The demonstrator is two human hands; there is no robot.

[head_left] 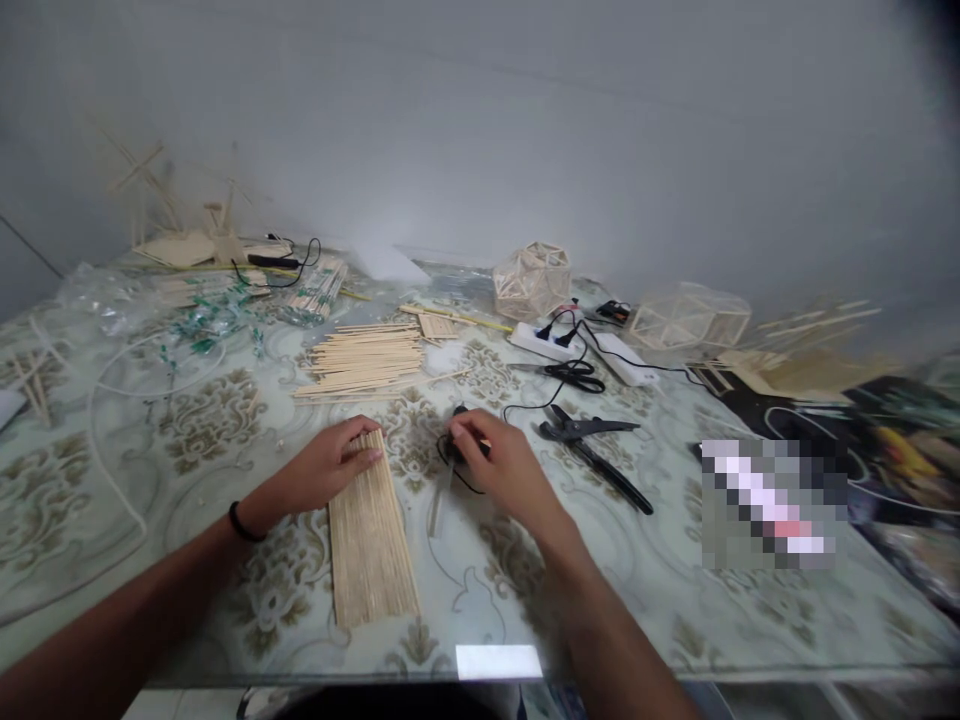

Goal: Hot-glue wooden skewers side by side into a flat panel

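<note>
A flat panel of bamboo sticks laid side by side (371, 550) lies on the table in front of me. My left hand (341, 465), a dark band at its wrist, is closed on the panel's far end, thumb on top. To the right of it, my right hand (484, 455) grips a black hot glue gun (459, 440), mostly hidden by the fingers. A clear glue stick (437, 510) pokes out of it toward me. Beyond both hands lies a pile of loose bamboo sticks (367, 355).
Black-handled cutters (600, 465) and scissors (574, 375) lie to the right. Behind them are a white power strip (544, 342) with cords and a stick-built polyhedron (532, 280). Plastic wrappers (112, 300) and a stick windmill model (214, 235) stand back left.
</note>
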